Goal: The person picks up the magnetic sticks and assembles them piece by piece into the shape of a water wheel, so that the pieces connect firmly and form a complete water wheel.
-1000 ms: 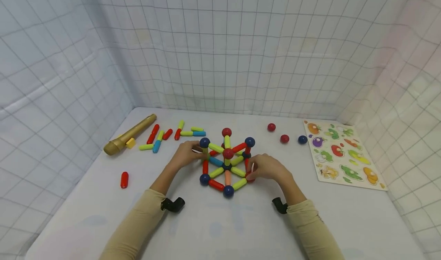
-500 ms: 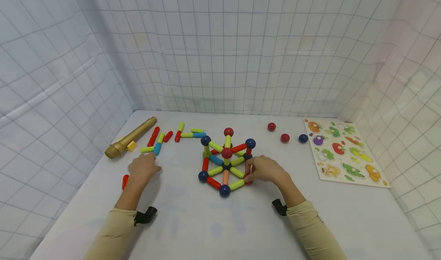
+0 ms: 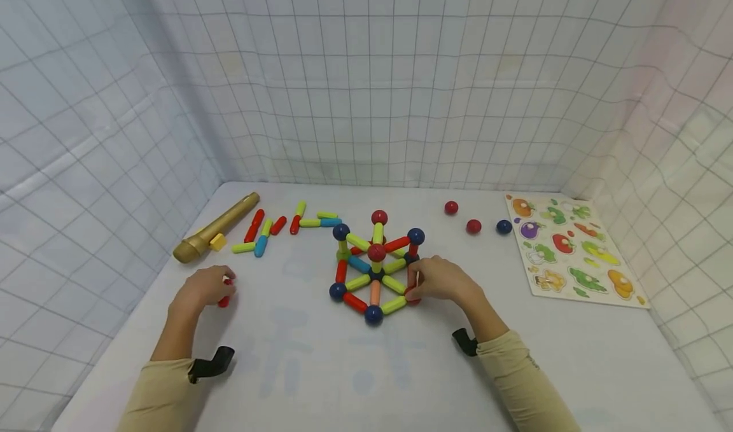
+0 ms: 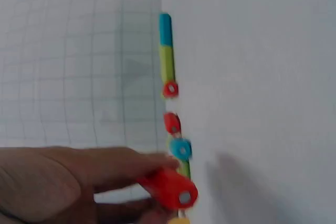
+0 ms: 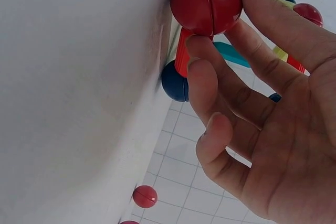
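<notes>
My left hand (image 3: 200, 289) pinches a red magnetic rod (image 4: 170, 188) at the left of the table; its metal tip shows in the left wrist view. In the middle stands a structure of magnetic rods and balls (image 3: 375, 293), with a hexagonal base and several uprights topped by balls. My right hand (image 3: 443, 279) is at its front right corner. There, thumb and index finger grip a red ball (image 5: 206, 1), while the other fingers curl loosely beneath it. A blue ball (image 3: 374, 315) marks the structure's front corner.
Loose red, yellow-green and blue rods (image 3: 261, 245) lie at the back left, beside a gold microphone-shaped toy (image 3: 223, 224) and a yellow block (image 3: 217, 242). Two loose red balls (image 3: 473, 226) and a blue ball (image 3: 504, 227) sit back right, near a vegetable picture board (image 3: 572, 247).
My left hand has left the structure's left side, moved left and forward to the lone red rod, and picked hold of it. My right hand has stayed on the red ball.
</notes>
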Demonstrator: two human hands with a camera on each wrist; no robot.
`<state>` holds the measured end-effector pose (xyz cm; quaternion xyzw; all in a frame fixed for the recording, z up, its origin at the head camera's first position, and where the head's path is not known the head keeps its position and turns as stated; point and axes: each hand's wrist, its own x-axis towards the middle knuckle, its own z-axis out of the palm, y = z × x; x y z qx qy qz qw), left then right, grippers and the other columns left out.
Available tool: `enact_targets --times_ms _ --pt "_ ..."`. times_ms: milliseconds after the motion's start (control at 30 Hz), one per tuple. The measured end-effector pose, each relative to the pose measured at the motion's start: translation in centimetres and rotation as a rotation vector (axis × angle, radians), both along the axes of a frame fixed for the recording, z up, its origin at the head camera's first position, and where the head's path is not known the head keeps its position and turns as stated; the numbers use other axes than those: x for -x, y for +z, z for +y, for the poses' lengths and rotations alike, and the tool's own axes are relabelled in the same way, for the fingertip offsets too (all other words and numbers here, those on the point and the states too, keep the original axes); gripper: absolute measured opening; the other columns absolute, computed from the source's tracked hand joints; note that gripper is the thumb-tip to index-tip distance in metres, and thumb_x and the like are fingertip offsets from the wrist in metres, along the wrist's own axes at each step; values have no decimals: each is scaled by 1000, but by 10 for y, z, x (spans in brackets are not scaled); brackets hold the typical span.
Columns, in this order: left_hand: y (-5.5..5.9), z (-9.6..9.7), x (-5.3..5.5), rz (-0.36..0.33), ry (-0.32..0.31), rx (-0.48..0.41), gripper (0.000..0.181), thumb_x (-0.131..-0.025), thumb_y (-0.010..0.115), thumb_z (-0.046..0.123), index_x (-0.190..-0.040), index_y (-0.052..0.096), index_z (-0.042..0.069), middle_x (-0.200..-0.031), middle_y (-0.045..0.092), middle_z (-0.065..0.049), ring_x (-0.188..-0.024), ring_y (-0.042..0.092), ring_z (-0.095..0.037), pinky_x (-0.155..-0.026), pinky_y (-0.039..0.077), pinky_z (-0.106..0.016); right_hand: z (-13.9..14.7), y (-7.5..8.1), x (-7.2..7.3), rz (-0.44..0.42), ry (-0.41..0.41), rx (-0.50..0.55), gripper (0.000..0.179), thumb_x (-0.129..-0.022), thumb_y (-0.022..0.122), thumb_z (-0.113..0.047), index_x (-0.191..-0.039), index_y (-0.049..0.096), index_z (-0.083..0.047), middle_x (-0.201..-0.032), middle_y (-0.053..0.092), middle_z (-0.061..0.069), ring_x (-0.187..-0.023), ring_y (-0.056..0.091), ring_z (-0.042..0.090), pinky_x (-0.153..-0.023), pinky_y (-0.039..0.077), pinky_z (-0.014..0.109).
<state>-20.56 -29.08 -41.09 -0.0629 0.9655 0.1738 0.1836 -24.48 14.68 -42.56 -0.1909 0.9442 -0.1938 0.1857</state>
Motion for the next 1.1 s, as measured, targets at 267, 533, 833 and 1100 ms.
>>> enact_targets --times_ms 267,533,833,1100 --pt "12 95 4 448 10 -534 31 -89 72 29 -112 69 10 -108 69 -10 -99 66 -27 -79 55 -30 0 1 0 6 -2 3 19 -79 80 -33 -76 64 -24 -74 61 -4 -80 51 17 -65 41 30" --pt "10 158 2 546 -110 -742 22 -87 73 17 -108 72 11 -110 68 -7 -94 69 -21 -82 57 -25 1 0 -1 7 4 13 17 -80 80 -32 -76 64 -24 -74 61 -4 -81 50 17 -66 41 30" --pt "2 180 -2 564 -149 -720 18 -84 76 12 -101 73 10 -102 66 -5 -90 67 -19 -79 58 -26 0 -2 -1 1 20 8 18 -80 80 -32 -76 65 -24 -72 61 -4 -75 52 17 -64 41 29" --pt "-1 191 -3 654 -186 -675 17 -81 78 8 -96 73 9 -100 65 -6 -90 66 -20 -81 59 -34 -1 1 -1 -13 -1 1 17 -80 80 -30 -78 65 -23 -72 62 -4 -74 53 17 -63 42 28"
